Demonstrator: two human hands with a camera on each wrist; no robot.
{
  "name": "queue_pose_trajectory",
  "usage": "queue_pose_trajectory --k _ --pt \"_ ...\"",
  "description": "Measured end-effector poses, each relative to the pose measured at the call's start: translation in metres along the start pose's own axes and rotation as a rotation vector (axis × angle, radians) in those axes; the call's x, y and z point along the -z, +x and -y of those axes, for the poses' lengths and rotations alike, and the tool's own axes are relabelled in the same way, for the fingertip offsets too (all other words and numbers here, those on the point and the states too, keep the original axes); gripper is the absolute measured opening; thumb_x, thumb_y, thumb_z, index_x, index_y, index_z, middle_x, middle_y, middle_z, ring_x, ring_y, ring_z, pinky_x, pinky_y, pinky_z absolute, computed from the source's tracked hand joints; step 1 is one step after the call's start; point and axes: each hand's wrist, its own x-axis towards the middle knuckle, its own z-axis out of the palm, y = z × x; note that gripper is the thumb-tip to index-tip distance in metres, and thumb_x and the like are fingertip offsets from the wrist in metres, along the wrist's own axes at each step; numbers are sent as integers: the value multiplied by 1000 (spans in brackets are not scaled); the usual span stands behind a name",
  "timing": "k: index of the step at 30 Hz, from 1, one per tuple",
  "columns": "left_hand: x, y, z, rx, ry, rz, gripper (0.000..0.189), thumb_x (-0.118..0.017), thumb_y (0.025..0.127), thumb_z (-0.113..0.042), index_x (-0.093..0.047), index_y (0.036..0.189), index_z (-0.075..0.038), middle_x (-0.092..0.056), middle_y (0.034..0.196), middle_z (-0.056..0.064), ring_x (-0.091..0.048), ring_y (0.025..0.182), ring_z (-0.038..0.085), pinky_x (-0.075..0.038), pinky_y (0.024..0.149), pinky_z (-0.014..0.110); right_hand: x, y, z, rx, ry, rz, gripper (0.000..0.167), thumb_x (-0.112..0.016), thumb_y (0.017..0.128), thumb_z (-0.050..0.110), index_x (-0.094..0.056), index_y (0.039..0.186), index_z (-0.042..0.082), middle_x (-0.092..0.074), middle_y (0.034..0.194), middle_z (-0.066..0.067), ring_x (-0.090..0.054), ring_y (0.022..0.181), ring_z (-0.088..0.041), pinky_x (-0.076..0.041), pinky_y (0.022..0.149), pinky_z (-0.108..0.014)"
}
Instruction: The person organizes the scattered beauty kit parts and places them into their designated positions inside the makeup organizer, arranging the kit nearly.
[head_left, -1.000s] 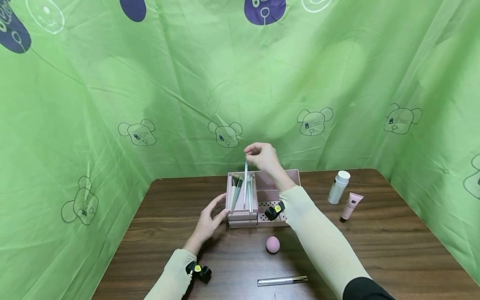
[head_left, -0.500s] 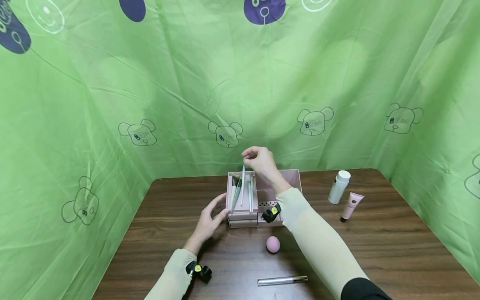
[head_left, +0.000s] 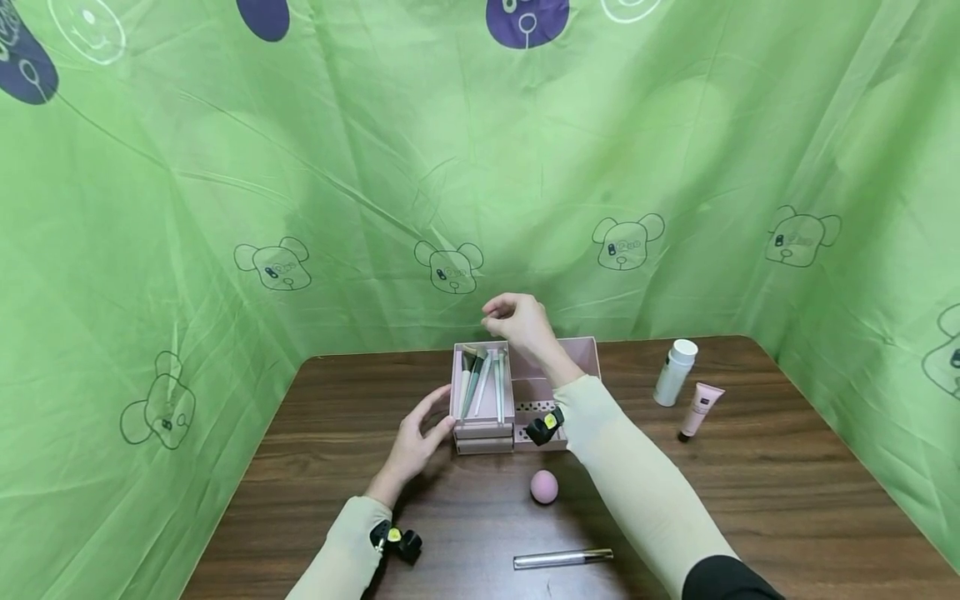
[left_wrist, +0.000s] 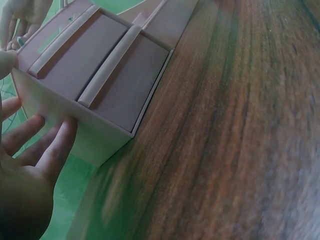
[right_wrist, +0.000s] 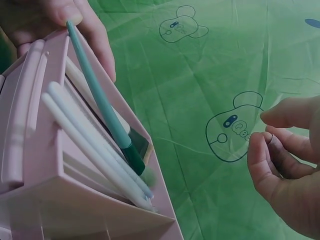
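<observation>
A pink makeup organizer (head_left: 484, 432) stands at the back of the table, with several makeup brushes (head_left: 472, 383) leaning in its left compartment. My left hand (head_left: 412, 442) rests at its left front corner; in the left wrist view the straight, spread fingers (left_wrist: 57, 150) touch the side wall and the thumb lies by the upper front edge. My right hand (head_left: 522, 325) is raised behind and above the organizer. In the right wrist view its fingers are loosely bent and hold nothing, apart from the green-handled brush (right_wrist: 102, 102) and the pale-handled brushes (right_wrist: 95, 145).
A pink makeup sponge (head_left: 544, 487) sits in front of the organizer, and a silver pen-like tube (head_left: 562, 559) lies nearer. To the right stand a white bottle (head_left: 675, 373) and a pink squeeze tube (head_left: 701, 412). Green cloth (head_left: 360, 208) hangs round the table (head_left: 352, 400).
My right hand lowered a pale-handled brush into the left compartment and let go of it. The brush now leans among the others. My left hand has stayed at the organizer's corner.
</observation>
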Motion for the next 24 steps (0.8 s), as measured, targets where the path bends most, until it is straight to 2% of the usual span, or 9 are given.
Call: queue_pose_trajectory --k 12,20,24 --pt "-1 0 -1 9 3 5 53 -60 95 -3 -39 143 8 -48 138 33 -47 125 49 -48 103 44 6 -3 -1 10 -11 -8 18 -73 81 14 -71 98 17 -70 91 0 -65 83 -17 -56 76 -29" --pt "-1 0 0 -9 11 1 52 -60 95 -3 -40 142 8 -49 137 32 -48 123 50 -44 102 57 16 -10 -1 11 -33 -18 19 -74 82 15 -71 101 15 -71 92 -2 -65 84 -17 -56 79 -30" --pt "-1 0 1 -17 26 -1 52 -60 95 -3 -41 142 8 -50 137 31 -49 123 49 -46 102 53 20 -15 -5 6 -28 -15 19 -74 82 17 -71 101 14 -70 93 -2 -64 86 -17 -55 81 -31"
